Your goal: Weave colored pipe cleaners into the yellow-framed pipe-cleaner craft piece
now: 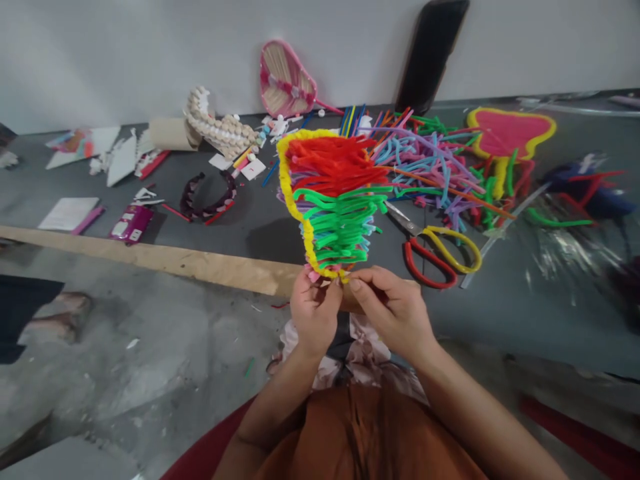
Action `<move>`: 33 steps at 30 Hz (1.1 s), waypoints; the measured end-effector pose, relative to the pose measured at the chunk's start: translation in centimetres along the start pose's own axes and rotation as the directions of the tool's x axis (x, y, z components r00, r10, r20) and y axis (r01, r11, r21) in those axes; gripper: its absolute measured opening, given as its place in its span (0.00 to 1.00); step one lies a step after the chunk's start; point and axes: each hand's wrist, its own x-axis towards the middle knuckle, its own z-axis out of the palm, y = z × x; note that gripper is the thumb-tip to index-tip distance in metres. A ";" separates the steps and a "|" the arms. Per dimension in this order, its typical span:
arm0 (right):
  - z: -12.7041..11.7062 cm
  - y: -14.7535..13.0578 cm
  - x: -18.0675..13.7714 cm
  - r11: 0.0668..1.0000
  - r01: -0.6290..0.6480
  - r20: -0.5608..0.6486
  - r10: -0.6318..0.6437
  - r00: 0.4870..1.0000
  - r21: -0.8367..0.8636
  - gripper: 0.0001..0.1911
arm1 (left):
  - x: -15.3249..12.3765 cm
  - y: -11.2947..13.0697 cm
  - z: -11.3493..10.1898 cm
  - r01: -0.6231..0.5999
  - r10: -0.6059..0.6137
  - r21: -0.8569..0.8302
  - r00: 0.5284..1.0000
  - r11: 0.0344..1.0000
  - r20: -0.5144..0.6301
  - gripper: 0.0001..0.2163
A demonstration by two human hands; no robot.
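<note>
I hold up a fan-shaped piece made of pipe cleaners (333,200), with a yellow fuzzy rim, red strands on top and green strands below. My left hand (314,313) pinches its narrow bottom tip from the left. My right hand (393,310) is closed on the same tip from the right, fingers curled. Both hands sit just above the near edge of the grey table (250,220).
A heap of loose coloured pipe cleaners (430,167) lies behind the piece. Scissors with red and yellow handles (440,257) lie to its right. A pink and yellow shape (510,133), a dark headband (210,197), paper scraps and a pink racket-like frame (287,80) are spread about.
</note>
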 end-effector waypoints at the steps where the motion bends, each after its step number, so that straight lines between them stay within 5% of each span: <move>1: 0.3 0.0 0.0 0.999 -0.030 -0.009 0.030 1.000 0.039 0.09 | -0.1 -0.1 0.0 -0.012 0.012 0.024 1.000 1.000 -0.005 0.10; 10: 1.9 0.9 0.3 0.988 -0.064 -0.027 0.069 0.997 0.140 0.09 | 0.1 -1.2 -0.3 0.002 -0.002 0.017 1.000 1.000 -0.023 0.14; 18: 0.5 1.3 0.5 0.986 0.138 -0.081 -0.146 0.986 -0.096 0.06 | 0.4 -0.9 0.1 0.046 -0.042 -0.113 0.999 0.993 0.032 0.12; 29: 0.5 1.2 0.9 0.989 0.090 -0.078 -0.100 0.992 -0.115 0.06 | 0.2 -0.8 0.1 0.022 -0.014 -0.134 0.998 0.991 0.058 0.12; 33: -0.5 0.9 0.3 0.967 0.137 0.030 -0.133 0.991 -0.215 0.10 | 0.7 -0.6 -0.4 0.005 -0.004 -0.094 1.000 0.996 0.018 0.11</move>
